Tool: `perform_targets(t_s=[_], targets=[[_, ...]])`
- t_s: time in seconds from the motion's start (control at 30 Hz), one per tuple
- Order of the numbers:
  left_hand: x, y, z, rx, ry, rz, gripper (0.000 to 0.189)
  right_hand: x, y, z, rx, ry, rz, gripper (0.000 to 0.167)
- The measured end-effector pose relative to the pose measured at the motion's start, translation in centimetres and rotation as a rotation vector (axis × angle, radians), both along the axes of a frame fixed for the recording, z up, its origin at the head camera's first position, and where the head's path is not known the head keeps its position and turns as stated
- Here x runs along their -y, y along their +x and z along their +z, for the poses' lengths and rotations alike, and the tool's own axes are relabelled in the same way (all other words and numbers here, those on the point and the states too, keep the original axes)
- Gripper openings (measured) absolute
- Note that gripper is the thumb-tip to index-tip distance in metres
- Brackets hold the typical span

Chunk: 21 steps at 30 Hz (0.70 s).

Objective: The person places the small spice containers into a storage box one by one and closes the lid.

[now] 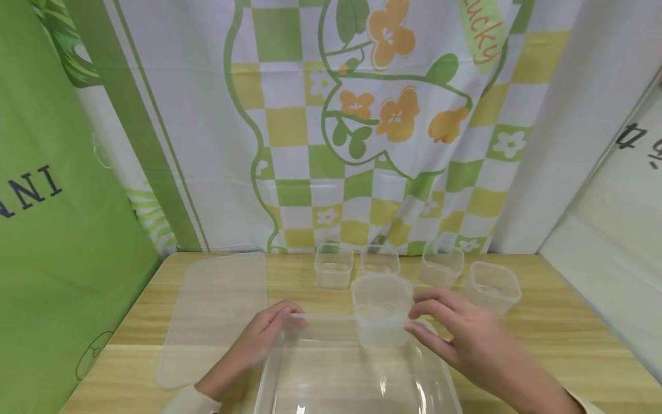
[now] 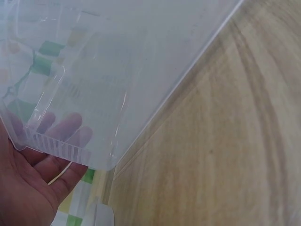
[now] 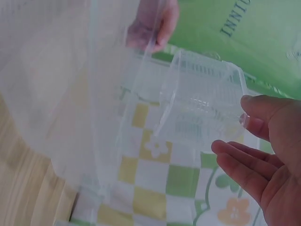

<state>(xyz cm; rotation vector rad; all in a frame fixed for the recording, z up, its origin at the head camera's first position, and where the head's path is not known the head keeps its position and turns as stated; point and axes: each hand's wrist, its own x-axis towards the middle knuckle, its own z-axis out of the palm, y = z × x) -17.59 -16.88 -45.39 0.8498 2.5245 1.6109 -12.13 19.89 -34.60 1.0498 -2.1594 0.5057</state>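
Observation:
A large clear plastic bin [image 1: 326,317] stands at the table's front middle. My left hand [image 1: 266,330] grips its rim at the far left corner; in the left wrist view the fingers show through the clear wall. Between thumb and forefinger, my right hand [image 1: 460,330] pinches the rim of a small clear container [image 1: 381,296]. That container overlaps the bin's far edge in the head view. In the right wrist view the small container [image 3: 200,96] appears beside the bin's wall [image 3: 94,94], with the other fingers [image 3: 242,174] held away from it.
Several more small clear containers [image 1: 334,270] line the back of the wooden table [image 1: 548,356], one [image 1: 493,286] sitting further right. A flat translucent lid [image 1: 212,322] lies on the left. A patterned curtain [image 1: 289,126] hangs behind, with cloth at both sides.

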Motion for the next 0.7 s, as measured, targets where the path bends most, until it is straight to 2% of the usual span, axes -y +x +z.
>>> perform_targets(t_s=[0.13,0.4,0.6,0.7], targets=[[0.0,0.0,0.0,0.003,0.001,0.004,0.039,1.3,-0.1,0.0,-0.006,0.011,0.065,0.033],[0.0,0.0,0.2,0.011,-0.004,-0.009,0.038,3.6,0.0,-0.5,0.063,0.036,0.095,0.031],[0.1,0.1,0.3,0.001,-0.025,0.065,0.035,5.3,-0.7,-0.9,0.085,0.053,0.15,0.022],[0.0,0.1,0.2,-0.01,-0.027,0.076,0.034,6.0,-0.9,-1.1,0.07,0.065,0.168,0.021]])
